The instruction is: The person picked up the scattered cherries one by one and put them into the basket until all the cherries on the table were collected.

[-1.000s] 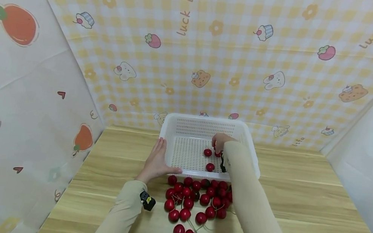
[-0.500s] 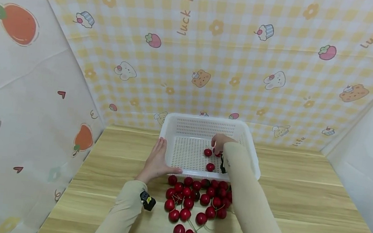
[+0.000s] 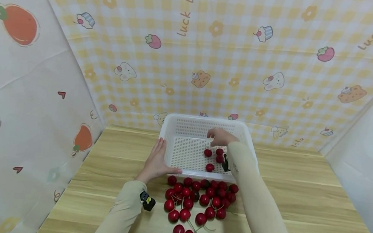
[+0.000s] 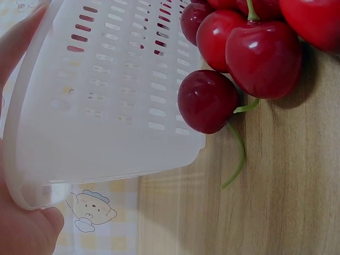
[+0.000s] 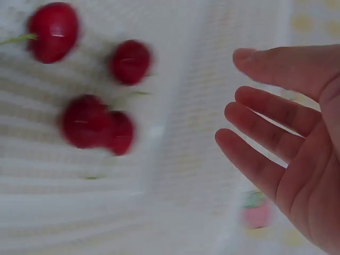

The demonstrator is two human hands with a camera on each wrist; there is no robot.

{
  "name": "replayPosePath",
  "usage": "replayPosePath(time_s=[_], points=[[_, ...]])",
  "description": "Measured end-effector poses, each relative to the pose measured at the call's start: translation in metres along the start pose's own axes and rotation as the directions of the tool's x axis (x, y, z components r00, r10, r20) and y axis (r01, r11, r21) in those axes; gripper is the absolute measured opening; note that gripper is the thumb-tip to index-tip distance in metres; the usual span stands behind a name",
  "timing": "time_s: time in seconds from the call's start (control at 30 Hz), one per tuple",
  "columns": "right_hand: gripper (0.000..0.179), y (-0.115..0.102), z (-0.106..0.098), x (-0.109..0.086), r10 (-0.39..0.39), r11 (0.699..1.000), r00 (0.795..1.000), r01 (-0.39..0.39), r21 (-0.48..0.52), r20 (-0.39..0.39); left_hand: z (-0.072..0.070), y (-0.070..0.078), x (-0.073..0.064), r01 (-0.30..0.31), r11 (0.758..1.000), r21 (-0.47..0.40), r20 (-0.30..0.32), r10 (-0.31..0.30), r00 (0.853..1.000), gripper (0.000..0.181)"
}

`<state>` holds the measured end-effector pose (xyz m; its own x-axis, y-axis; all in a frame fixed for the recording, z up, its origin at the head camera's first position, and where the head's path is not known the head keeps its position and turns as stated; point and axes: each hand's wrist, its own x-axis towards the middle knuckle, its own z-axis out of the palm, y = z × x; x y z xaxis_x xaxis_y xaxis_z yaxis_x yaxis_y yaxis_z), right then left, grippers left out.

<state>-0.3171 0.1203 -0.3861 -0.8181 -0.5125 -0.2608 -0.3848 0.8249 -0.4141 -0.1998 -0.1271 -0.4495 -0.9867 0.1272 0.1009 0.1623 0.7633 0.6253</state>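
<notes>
A white perforated plastic basket (image 3: 185,172) stands at the back of the table. My left hand (image 3: 156,163) holds its front left corner, thumb along the front rim and fingers on the left side; the left wrist view shows the hand around the rim (image 4: 16,133). Over the basket's right half, my right hand (image 3: 222,137) has its fingers spread and nothing in them, as the right wrist view confirms. Beneath it on the basket floor lie several red cherries (image 5: 85,121), one with a green stem showing.
In front of the basket, a pile of dark red cherries (image 3: 188,203) covers the wooden table (image 3: 300,204), some with stems. Two cherries lie nearest the front. A yellow checked cloth (image 3: 192,56) hangs close behind the basket.
My right hand has let go of a cherry on the basket floor and lifted away toward the back, fingers spreading. The left hand and the basket stay where they were.
</notes>
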Motion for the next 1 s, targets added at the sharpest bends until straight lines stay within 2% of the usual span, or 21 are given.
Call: replayPosePath(time_s=[0.07,0.17,0.2,0.3,0.43,0.53,0.63,0.7,0.8,0.87,1.0], points=[[0.033,-0.007,-0.003,-0.007,-0.089,0.995,0.994,0.087,-0.040,-0.060,0.000,0.001,-0.001,-0.003,1.000,-0.008,0.000,0.003,1.000,0.132],[0.030,-0.024,-0.002,-0.027,-0.221,0.972,0.962,0.205,-0.111,-0.163,0.000,0.001,-0.001,-0.006,1.000,-0.010,0.007,0.006,1.000,0.132],[0.029,-0.031,-0.001,-0.036,-0.263,0.962,0.946,0.242,-0.129,-0.189,0.000,0.001,-0.001,-0.011,1.000,-0.006,0.006,0.011,1.000,0.132],[0.027,-0.052,0.009,-0.067,-0.422,0.903,0.870,0.378,-0.203,-0.255,-0.001,0.001,0.000,-0.019,1.000,0.006,0.004,0.019,1.000,0.132],[0.028,-0.076,0.030,-0.110,-0.558,0.827,0.772,0.487,-0.280,-0.304,-0.002,0.001,-0.001,-0.019,1.000,0.014,0.007,0.019,1.000,0.132],[0.029,-0.086,0.049,-0.138,-0.595,0.804,0.734,0.528,-0.275,-0.328,-0.002,0.001,-0.002,-0.010,1.000,0.011,0.014,0.010,1.000,0.132],[0.030,-0.090,0.070,-0.156,-0.620,0.785,0.707,0.563,-0.259,-0.341,-0.002,0.002,-0.002,-0.007,1.000,0.004,0.011,0.007,1.000,0.132],[0.030,-0.090,0.084,-0.166,-0.623,0.782,0.704,0.572,-0.249,-0.340,-0.002,0.002,-0.003,-0.004,1.000,0.002,0.011,0.004,1.000,0.132],[0.032,-0.089,0.103,-0.175,-0.608,0.794,0.719,0.558,-0.241,-0.338,-0.003,0.002,-0.002,-0.003,1.000,0.006,0.011,0.003,1.000,0.132],[0.032,-0.089,0.114,-0.180,-0.584,0.812,0.744,0.542,-0.216,-0.324,-0.003,0.002,-0.002,-0.007,1.000,0.009,0.009,0.007,1.000,0.132],[0.033,-0.089,0.135,-0.184,-0.520,0.854,0.822,0.502,-0.135,-0.231,-0.004,0.004,-0.003,-0.009,1.000,0.000,0.006,0.009,1.000,0.133]])
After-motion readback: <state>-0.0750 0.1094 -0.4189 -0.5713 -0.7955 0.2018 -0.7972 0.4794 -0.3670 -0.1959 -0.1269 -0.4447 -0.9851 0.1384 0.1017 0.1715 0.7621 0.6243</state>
